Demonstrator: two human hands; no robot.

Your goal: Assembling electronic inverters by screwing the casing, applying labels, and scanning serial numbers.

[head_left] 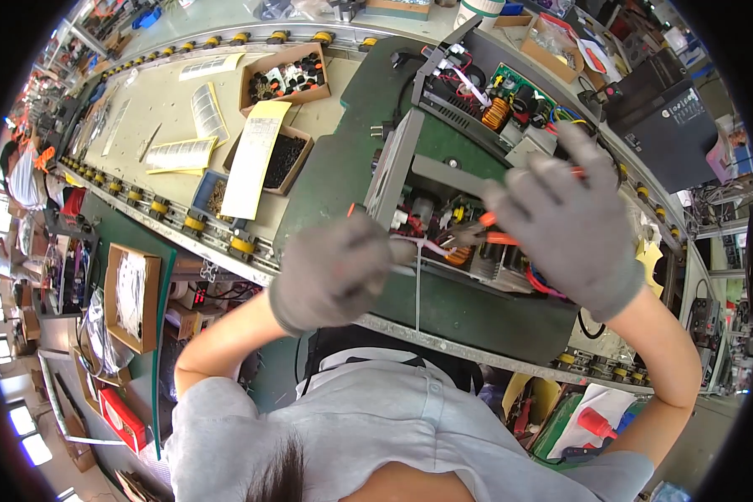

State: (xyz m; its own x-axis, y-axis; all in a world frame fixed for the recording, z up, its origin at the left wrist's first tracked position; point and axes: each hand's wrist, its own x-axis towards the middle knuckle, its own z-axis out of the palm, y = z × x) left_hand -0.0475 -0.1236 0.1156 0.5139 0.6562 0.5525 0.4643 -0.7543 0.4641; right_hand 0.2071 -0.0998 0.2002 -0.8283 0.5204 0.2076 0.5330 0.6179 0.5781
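Observation:
My right hand (573,213), in a grey glove, is closed around orange-handled cutting pliers (494,238). Their jaws reach into an open metal-cased electronic unit (385,180) with wires, a copper coil and heat sinks inside. From a pale sleeved wire bundle (431,246) in that unit, a white cable tie (418,289) hangs down over the front edge. On the left side of the unit is my left hand (335,272), gloved too, with curled fingers and one fingertip by the wire bundle. A small orange-red tip shows above this hand; what the fingers hold is hidden.
A second open unit (494,96) stands behind on the green board (326,180). To the left are boxes of small black parts (286,161) and caps (284,79), a blue bin (209,194) and yellow-edged label sheets (255,159). Roller rails (159,207) run along the bench.

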